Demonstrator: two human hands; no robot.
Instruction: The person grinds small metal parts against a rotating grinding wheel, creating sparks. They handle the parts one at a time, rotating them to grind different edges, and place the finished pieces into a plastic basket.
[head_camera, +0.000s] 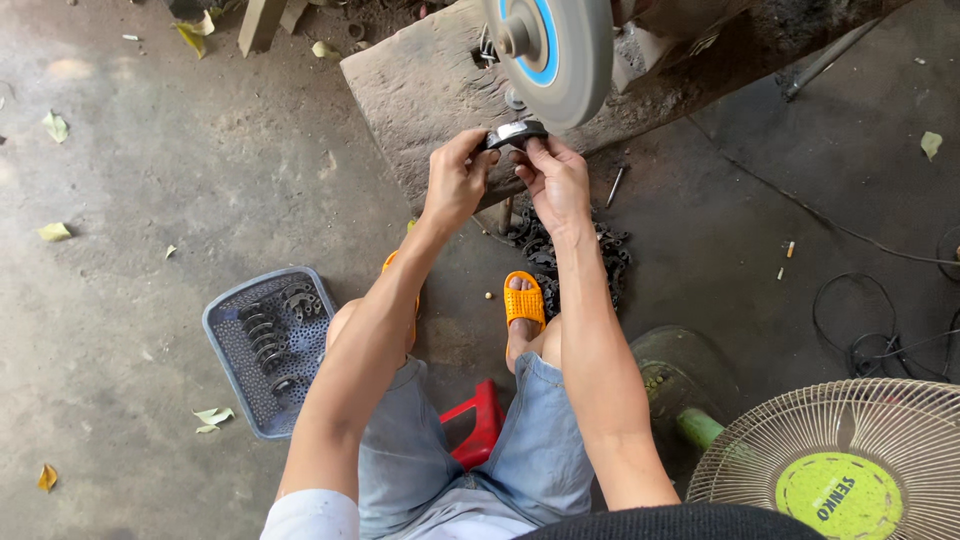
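grey grinding wheel (553, 48) with a blue hub sits at the top of the head view, mounted over a worn wooden block (420, 90) that serves as the surface. small dark metal part (515, 133) with a shiny face is pinched between both hands just under the wheel rim, touching it or nearly so; can't tell which. left hand (456, 180) is closed on the part's left end, right hand (556, 180) closed on its right end, fingertips on top. part's long axis runs left-right, roughly across the wheel's edge, and the wheel lies straight ahead and just above the hands. both hands are about equally near; right one sits slightly more under the wheel. person is seated on a red stool (478, 425), orange sandal (523, 300) planted on the concrete floor (150, 170). pile of dark chain-like parts (612, 250) lies on the floor beneath the hands. blue-grey perforated basket (222, 330) with more dark pieces stands well to the left. fan grille (780, 450) with a green centre sits at lower right, well apart.
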